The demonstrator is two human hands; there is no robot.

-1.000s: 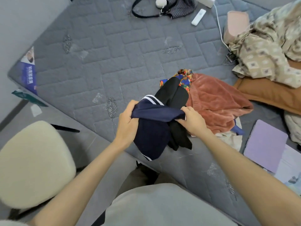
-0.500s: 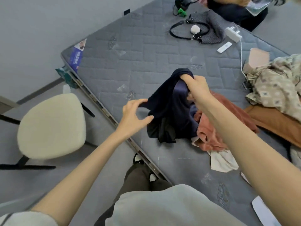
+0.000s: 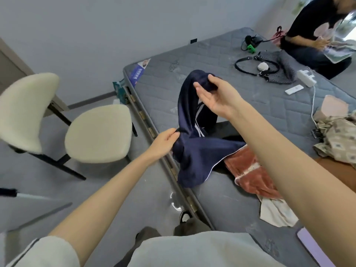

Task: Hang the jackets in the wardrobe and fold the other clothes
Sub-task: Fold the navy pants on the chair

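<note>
A navy garment with white stripes (image 3: 194,151) hangs over the near edge of the grey mattress (image 3: 240,93). My right hand (image 3: 215,97) holds its top end up, fingers and thumb pinching the cloth. My left hand (image 3: 163,143) pinches a lower fold at the garment's left side. A black piece of clothing (image 3: 229,130) lies partly under it. A rust-coloured fleece garment (image 3: 252,176) and a cream cloth (image 3: 275,212) lie on the mattress to the right, partly hidden by my right forearm.
A cream chair (image 3: 96,132) stands left of the bed. A black strapped bag (image 3: 273,68), power strip (image 3: 306,78), remote (image 3: 293,89) and patterned cloth (image 3: 339,139) lie on the mattress. A person in black (image 3: 316,35) sits at the far end.
My right hand has raised the navy garment higher and stretched it out. My left hand, open half a second ago, now pinches its lower fold. My view has tilted up.
</note>
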